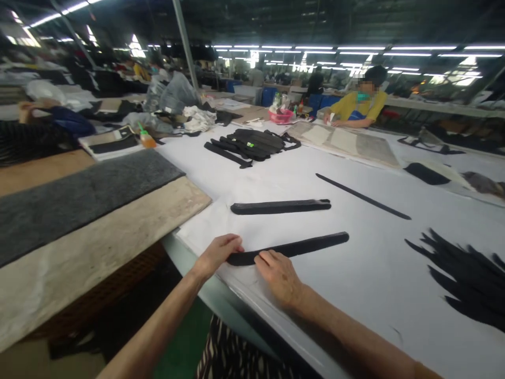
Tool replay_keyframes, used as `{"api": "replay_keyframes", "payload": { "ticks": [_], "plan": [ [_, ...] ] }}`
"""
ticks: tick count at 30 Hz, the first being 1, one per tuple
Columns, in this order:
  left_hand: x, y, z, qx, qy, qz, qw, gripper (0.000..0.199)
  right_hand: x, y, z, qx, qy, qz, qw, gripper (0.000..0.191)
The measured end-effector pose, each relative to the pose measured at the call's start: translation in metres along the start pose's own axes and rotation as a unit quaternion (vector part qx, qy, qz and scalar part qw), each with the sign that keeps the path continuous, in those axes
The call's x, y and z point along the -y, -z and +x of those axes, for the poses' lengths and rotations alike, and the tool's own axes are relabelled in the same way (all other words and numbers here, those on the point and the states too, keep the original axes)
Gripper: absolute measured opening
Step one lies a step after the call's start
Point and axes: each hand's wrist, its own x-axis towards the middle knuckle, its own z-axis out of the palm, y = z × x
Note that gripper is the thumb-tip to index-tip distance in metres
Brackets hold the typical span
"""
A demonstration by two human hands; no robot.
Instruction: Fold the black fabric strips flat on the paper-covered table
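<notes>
L hand pinching end of blk strip; R hand on it, can't tell if gripping; 2nd strip beyond both.

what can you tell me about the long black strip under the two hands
The long, narrow black strip, apparently fabric, lies on the white-covered table near its edge, slanting slightly up toward the right of the picture. Its right end is rounded, and its upper edge looks faintly greyer. The left hand is at its left end, partly hiding it; the right hand rests fingertips on it farther along.
</notes>
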Motion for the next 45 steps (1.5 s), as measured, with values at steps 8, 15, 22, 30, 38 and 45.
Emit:
{"api": "replay_keyframes", "payload": {
  "ticks": [8,15,22,30,38,45],
  "plan": [
    [0.014,-0.015,-0.01,-0.05,-0.109,0.206,0.971,0.061,-0.011,0.007,0.013,-0.015,-0.061,0.077,0.995,0.022],
    [0.026,-0.021,-0.02,-0.096,-0.149,0.238,0.955,0.055,-0.005,-0.008,0.034,0.08,-0.04,0.063,0.994,0.018],
    [0.025,-0.014,-0.026,-0.091,-0.164,0.374,0.908,0.031,-0.009,-0.014,0.032,0.059,-0.018,0.06,0.996,0.017],
    [0.028,-0.012,-0.029,-0.105,-0.178,0.43,0.879,0.027,-0.011,-0.018,0.027,0.008,0.018,0.068,0.998,0.017],
    [0.039,-0.01,-0.035,-0.098,-0.262,0.489,0.826,0.025,-0.016,-0.014,0.022,0.019,0.058,0.087,0.994,0.02],
    [0.042,-0.002,-0.037,-0.026,-0.305,0.542,0.782,0.018,-0.016,-0.011,0.022,0.009,0.108,0.057,0.992,0.018]
  ]
}}
